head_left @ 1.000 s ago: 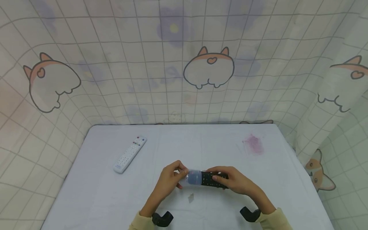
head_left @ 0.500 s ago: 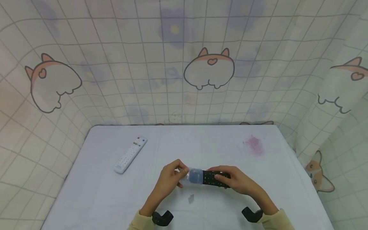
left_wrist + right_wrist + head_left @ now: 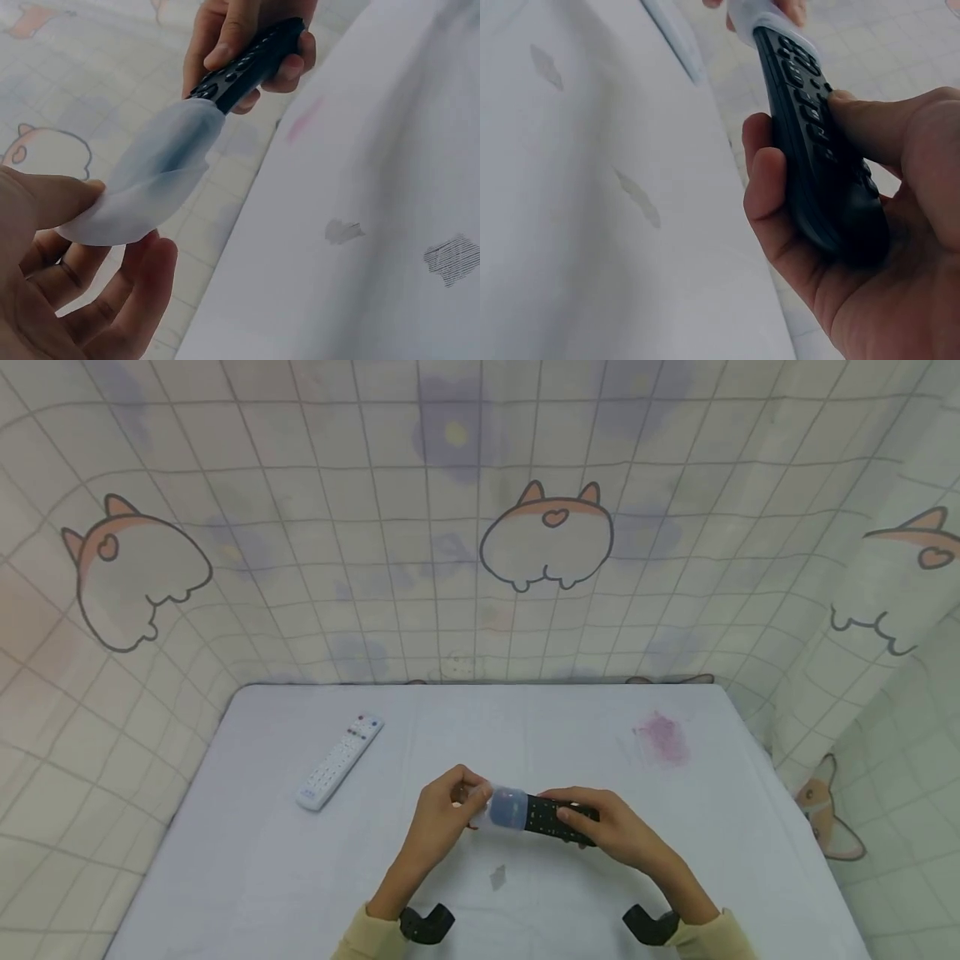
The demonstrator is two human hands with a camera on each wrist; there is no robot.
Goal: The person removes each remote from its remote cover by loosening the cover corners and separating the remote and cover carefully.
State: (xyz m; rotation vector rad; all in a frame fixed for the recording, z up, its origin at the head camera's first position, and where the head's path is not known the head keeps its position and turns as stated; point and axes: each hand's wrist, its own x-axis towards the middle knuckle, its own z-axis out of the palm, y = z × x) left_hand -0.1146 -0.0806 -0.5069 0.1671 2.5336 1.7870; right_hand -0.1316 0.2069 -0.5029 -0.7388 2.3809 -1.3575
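Note:
My right hand (image 3: 611,827) grips a black remote control (image 3: 821,172), its thumb on the button face and the fingers curled under the body. A translucent whitish sleeve-like cover (image 3: 150,172) is around the remote's far end, and the dark end shows through it. The cover's loose end is pinched by my left hand (image 3: 442,814), thumb on top and fingers beneath. In the head view the remote lies nearly level between the two hands, its covered end to the left and slightly higher.
A white remote control (image 3: 341,762) lies slanted on the white-covered table (image 3: 247,860) at the left. A pink stain (image 3: 663,737) marks the cloth at the back right, and a small grey patch (image 3: 498,877) shows in front of the hands. A patterned curtain (image 3: 390,552) surrounds the table.
The left hand has risen slightly with the cover, so the remote's covered end now tilts higher. The right hand keeps its grip and has moved only a little.

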